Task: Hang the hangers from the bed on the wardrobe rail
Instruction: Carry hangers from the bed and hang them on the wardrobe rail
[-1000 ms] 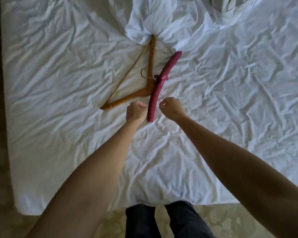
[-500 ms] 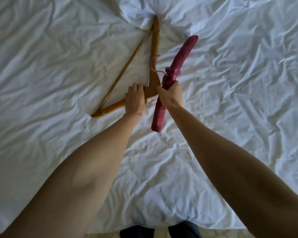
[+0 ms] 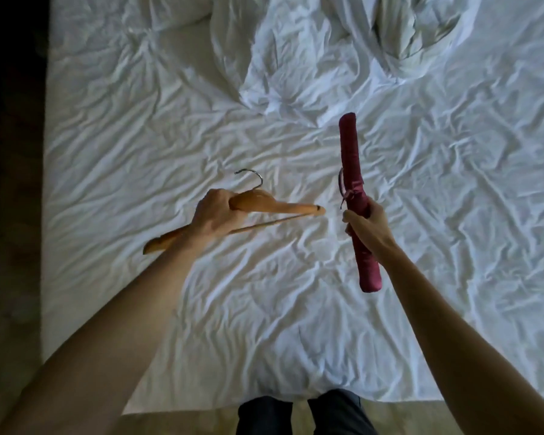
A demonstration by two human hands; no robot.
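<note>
Above the rumpled bed (image 3: 139, 136), the left hand (image 3: 215, 213) clamps a wooden hanger (image 3: 277, 208) near its hook. The right hand (image 3: 366, 227) grips a padded hanger (image 3: 354, 171) mid-length. Both look light; the padded one probably gives under the fingers.

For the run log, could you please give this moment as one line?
left hand: grips wooden hanger | right hand: grips padded red hanger | both hangers off bed | rail: not in view

a wrinkled white sheet (image 3: 264, 309) covers the whole bed. a crumpled duvet (image 3: 311, 58) is bunched at its far side. pale patterned floor (image 3: 10, 309) runs along the left edge, and dark trouser legs (image 3: 264, 417) stand at the near edge.
</note>
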